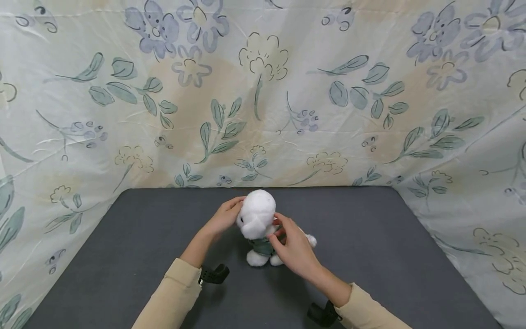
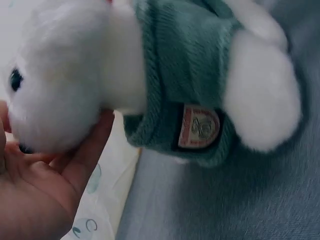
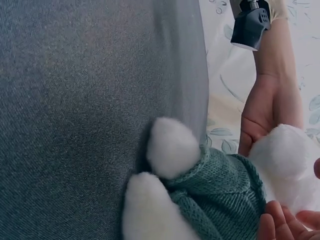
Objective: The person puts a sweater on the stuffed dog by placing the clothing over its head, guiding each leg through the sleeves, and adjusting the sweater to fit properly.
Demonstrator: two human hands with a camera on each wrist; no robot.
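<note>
A white plush animal [image 1: 258, 214] with a black eye stands on the dark table between my two hands. It wears a green knitted sweater [image 2: 185, 55] bearing a reddish patch [image 2: 199, 126]. My left hand [image 1: 223, 217] holds the side of the plush's head, its fingers bent around the muzzle in the left wrist view. On the other side, my right hand [image 1: 297, 246] has curved fingers and thumb about the head and neck. Fingertips [image 3: 272, 220] of that hand touch near the sweater's collar. White feet [image 1: 257, 258] rest on the table; part of the body is hidden behind the right hand.
The dark grey table [image 1: 135, 256] spreads around the plush. Behind and beside it hangs a pale cloth [image 1: 287, 137] with flowers and leaves. Black wrist devices [image 1: 214, 274] sit on both forearms, below beige sleeves.
</note>
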